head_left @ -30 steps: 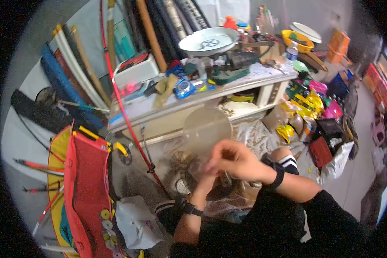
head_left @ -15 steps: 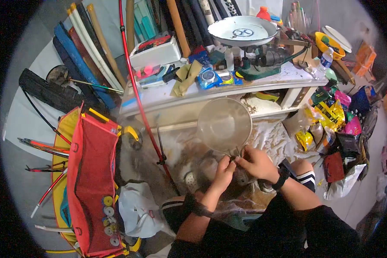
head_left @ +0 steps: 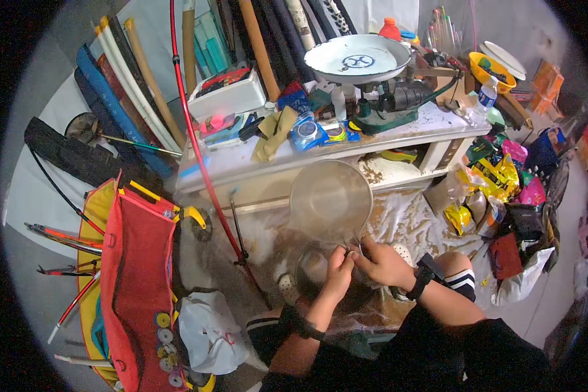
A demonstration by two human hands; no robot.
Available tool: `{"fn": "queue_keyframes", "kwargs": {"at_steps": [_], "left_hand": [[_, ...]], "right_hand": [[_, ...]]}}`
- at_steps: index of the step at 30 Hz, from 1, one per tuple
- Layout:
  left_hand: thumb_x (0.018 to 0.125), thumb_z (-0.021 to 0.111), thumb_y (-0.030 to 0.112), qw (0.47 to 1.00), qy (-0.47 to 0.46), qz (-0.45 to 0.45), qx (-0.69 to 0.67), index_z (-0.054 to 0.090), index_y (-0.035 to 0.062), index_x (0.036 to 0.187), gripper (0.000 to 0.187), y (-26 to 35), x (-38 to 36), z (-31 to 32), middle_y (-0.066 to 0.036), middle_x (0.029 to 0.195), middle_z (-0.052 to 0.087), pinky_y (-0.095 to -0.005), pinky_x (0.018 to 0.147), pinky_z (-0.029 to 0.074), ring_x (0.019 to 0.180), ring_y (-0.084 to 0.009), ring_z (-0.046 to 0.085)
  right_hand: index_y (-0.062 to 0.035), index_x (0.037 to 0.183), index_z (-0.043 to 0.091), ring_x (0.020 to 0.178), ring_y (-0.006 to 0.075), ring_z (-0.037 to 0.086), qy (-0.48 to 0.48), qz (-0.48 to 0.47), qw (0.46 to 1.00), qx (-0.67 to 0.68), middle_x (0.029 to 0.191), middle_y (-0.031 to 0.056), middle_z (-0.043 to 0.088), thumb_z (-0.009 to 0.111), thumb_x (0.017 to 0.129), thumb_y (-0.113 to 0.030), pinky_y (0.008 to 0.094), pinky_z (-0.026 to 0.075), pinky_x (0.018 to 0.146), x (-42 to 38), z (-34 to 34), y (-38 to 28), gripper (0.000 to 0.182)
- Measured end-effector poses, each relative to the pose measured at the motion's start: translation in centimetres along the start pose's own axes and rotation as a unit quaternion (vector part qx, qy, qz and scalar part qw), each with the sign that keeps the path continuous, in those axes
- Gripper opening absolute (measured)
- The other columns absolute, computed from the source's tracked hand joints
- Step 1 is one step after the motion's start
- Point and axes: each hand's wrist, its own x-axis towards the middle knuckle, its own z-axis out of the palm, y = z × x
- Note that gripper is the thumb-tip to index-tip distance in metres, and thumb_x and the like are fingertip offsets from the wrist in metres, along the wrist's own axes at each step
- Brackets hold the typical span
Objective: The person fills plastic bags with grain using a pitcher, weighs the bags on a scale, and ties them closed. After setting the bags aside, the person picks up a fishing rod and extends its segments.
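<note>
A round, pale sieve-like pan (head_left: 331, 201) is held up in front of me, its near rim at my fingertips. My left hand (head_left: 339, 271) and my right hand (head_left: 384, 262) meet at the thin wire ends by that rim, and both are closed on them. Exactly how the fingers grip the wire is too small to tell. Below my hands a dark round container (head_left: 311, 269) stands on the floor, partly hidden by them.
A white bench (head_left: 242, 171) carries an enamel basin (head_left: 358, 59), a green machine (head_left: 385, 117) and small packs. To the left are an open red bag (head_left: 137, 274), a red pole (head_left: 204, 153) and a white plastic bag (head_left: 210, 330). Colourful packets (head_left: 500, 176) lie at right.
The pan and both hands have shifted slightly left and down in view. More of the dark container below shows now. The whole view has turned a little.
</note>
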Motion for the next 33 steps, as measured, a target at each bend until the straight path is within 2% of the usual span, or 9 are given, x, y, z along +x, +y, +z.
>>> {"fn": "queue_keyframes", "kwargs": {"at_steps": [3,6,17,19,22,24,27,29,33], "left_hand": [[0.091,0.046,0.008,1.0,0.009,-0.012,-0.008,0.052,0.0047,0.095,0.008,0.3,0.0,0.3,0.0,0.091,0.054,-0.0258,0.082,0.037,0.087,-0.0096,0.048],[0.09,0.045,0.006,0.999,0.018,-0.021,-0.021,0.052,0.0051,0.094,0.008,0.5,0.0,0.2,0.0,0.09,0.054,-0.0256,0.081,0.038,0.086,-0.0095,0.048],[0.091,0.046,0.007,0.999,0.021,-0.028,-0.04,0.054,0.0037,0.099,0.011,1.1,-0.2,0.3,0.001,0.088,0.053,-0.0227,0.074,0.037,0.081,-0.0071,0.046],[0.09,0.05,0.01,0.996,0.033,-0.059,-0.061,0.056,0.0036,0.098,0.012,0.7,-0.2,0.1,-0.001,0.096,0.056,-0.0263,0.084,0.038,0.093,-0.0102,0.049],[0.09,0.051,0.012,0.996,0.008,-0.078,-0.032,0.057,0.0038,0.1,0.014,0.8,-0.1,-0.5,-0.001,0.1,0.057,-0.0262,0.085,0.037,0.096,-0.0108,0.049],[0.091,0.05,0.013,0.997,0.014,-0.06,-0.048,0.056,0.0034,0.099,0.014,1.2,-0.2,0.1,0.0,0.095,0.056,-0.0248,0.08,0.038,0.09,-0.009,0.048],[0.092,0.049,0.014,0.996,0.037,-0.049,-0.068,0.055,0.0028,0.098,0.014,1.1,0.0,0.6,0.0,0.091,0.055,-0.0238,0.077,0.039,0.085,-0.0075,0.048],[0.092,0.049,0.015,0.994,0.056,-0.062,-0.075,0.055,0.0025,0.097,0.014,1.0,0.1,0.5,0.0,0.091,0.056,-0.0242,0.078,0.04,0.086,-0.0077,0.048],[0.09,0.051,0.013,0.998,0.007,-0.042,-0.051,0.057,0.0031,0.101,0.015,1.6,0.1,-0.1,0.0,0.098,0.057,-0.0249,0.084,0.038,0.094,-0.0102,0.05]], "right_hand": [[0.0032,0.101,0.044,0.073,0.0469,0.057,0.065,-0.025,0.997,0.018,0.076,0.0295,0.058,0.052,0.087,-0.038,0.0495,0.045,0.064,0.1,0.6,0.6,0.045],[0.0037,0.103,0.041,0.074,0.0467,0.057,0.058,0.027,0.998,-0.001,0.076,0.03,0.058,0.053,0.086,-0.041,0.0491,0.045,0.064,-0.1,0.4,0.1,0.049],[0.0025,0.105,0.039,0.076,0.0463,0.057,0.039,-0.011,0.998,0.044,0.075,0.0306,0.058,0.05,0.089,-0.031,0.0506,0.045,0.064,-0.3,0.7,-1.0,0.039],[0.0028,0.106,0.039,0.075,0.0462,0.058,0.029,-0.002,0.999,0.044,0.075,0.0306,0.058,0.049,0.089,-0.031,0.0508,0.044,0.063,-0.3,0.7,-1.0,0.039],[0.003,0.105,0.04,0.072,0.0467,0.057,0.042,-0.006,0.998,0.046,0.071,0.0308,0.057,0.05,0.089,-0.03,0.0512,0.045,0.062,0.0,1.1,-0.7,0.038],[0.0035,0.104,0.041,0.07,0.0471,0.057,0.087,-0.08,0.99,0.074,0.068,0.0306,0.056,0.05,0.089,-0.029,0.0514,0.045,0.061,0.1,1.5,-0.4,0.037],[0.0032,0.104,0.043,0.071,0.0468,0.057,0.069,-0.034,0.996,0.052,0.07,0.0307,0.057,0.051,0.088,-0.028,0.0508,0.045,0.062,0.2,1.6,0.0,0.036],[0.002,0.103,0.043,0.071,0.0465,0.057,0.087,-0.052,0.994,0.049,0.07,0.0301,0.056,0.051,0.088,-0.025,0.0499,0.045,0.06,0.3,1.8,0.1,0.032],[0.0024,0.104,0.043,0.073,0.0453,0.058,0.048,-0.04,0.997,0.042,0.074,0.0287,0.058,0.05,0.089,-0.024,0.0475,0.045,0.061,0.8,1.7,-0.1,0.032]]}}
